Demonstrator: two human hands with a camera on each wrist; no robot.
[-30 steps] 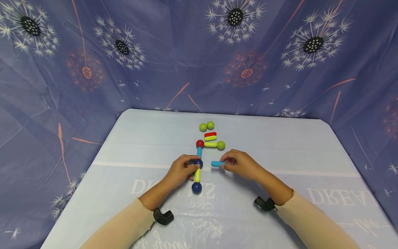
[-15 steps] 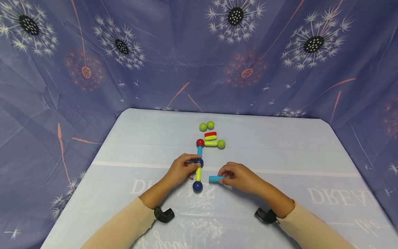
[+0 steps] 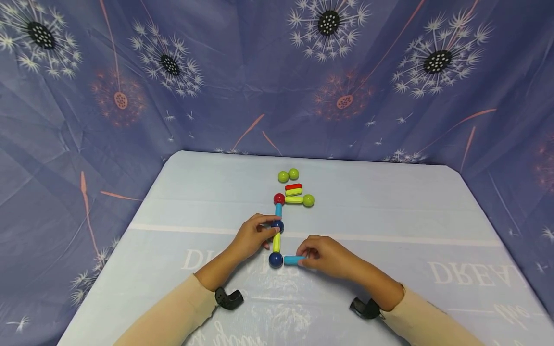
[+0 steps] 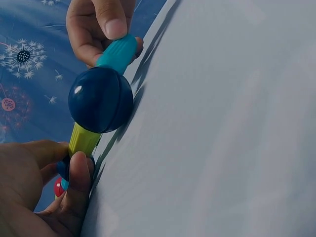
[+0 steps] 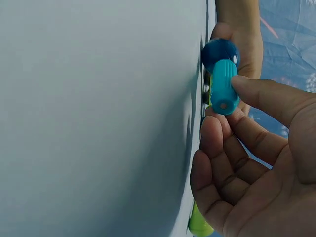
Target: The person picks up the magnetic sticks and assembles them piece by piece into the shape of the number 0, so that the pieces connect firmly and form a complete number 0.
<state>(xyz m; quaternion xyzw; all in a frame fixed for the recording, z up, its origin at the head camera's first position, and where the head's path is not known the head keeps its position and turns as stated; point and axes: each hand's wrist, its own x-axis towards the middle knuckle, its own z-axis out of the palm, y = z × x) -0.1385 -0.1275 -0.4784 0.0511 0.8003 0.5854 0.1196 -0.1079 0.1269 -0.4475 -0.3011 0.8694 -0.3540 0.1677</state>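
Head view, centre of frame: a chain of magnetic rods and balls lies on the pale blue tablecloth (image 3: pixel 389 206). From the top down it runs red ball (image 3: pixel 279 198), short blue rod (image 3: pixel 278 210), dark blue ball (image 3: pixel 277 225), yellow-green rod (image 3: pixel 276 242), then a second dark blue ball, the lower navy ball (image 3: pixel 275 259).

Right hand (image 3: pixel 324 254), lower centre: thumb and fingertips pinched on a turquoise rod (image 3: pixel 294 260), which lies level and meets the lower navy ball on its right side. The right wrist view shows the thumb above and curled fingers below the rod's free end; the left wrist view shows rod and ball in contact.

Left hand (image 3: pixel 251 236), just left of the chain: fingers closed around the joint at the dark blue ball, thumb against the yellow-green rod in the left wrist view. How firmly it grips is hard to judge, as the fingers hide the ball.

Above the chain, upper centre: a yellow rod (image 3: pixel 294 200) running from the red ball to a green ball (image 3: pixel 308 200); stacked just above it, a second yellow rod (image 3: pixel 293 192) and a red rod (image 3: pixel 293 186); farther up, two green balls (image 3: pixel 288 175) side by side, apart from the rest.

Backdrop: purple dandelion-print fabric (image 3: pixel 216 72) on three sides.
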